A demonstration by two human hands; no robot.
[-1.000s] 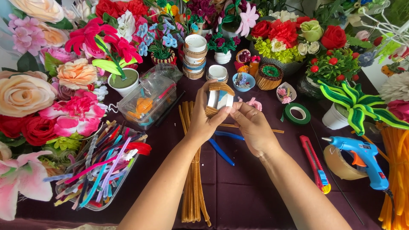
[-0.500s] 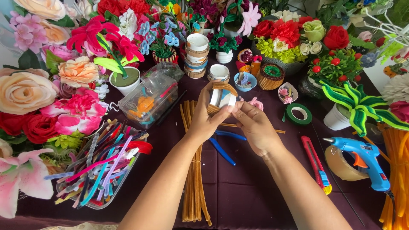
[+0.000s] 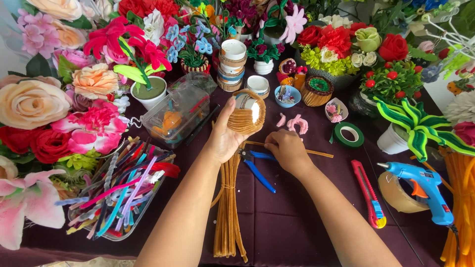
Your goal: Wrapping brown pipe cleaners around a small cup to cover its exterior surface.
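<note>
My left hand (image 3: 223, 139) holds up a small cup wrapped in brown pipe cleaner (image 3: 247, 112), its open mouth tilted toward me. My right hand (image 3: 285, 150) rests low on the dark tablecloth, fingers curled on a single brown pipe cleaner (image 3: 316, 153) that lies across the table. Blue-handled pliers (image 3: 256, 170) lie just under and left of that hand. A bundle of brown pipe cleaners (image 3: 228, 212) runs toward me below my left hand.
A clear tray of coloured pipe cleaners (image 3: 121, 195) sits at left, a clear box (image 3: 178, 114) behind it. Green tape roll (image 3: 348, 134), red cutter (image 3: 368, 192), blue glue gun (image 3: 425, 188) and tape roll (image 3: 396, 194) lie right. Artificial flowers and small pots ring the table.
My right hand has let go of the wrapped cup and dropped to the table onto the single brown pipe cleaner. My left hand still holds the cup, now turned.
</note>
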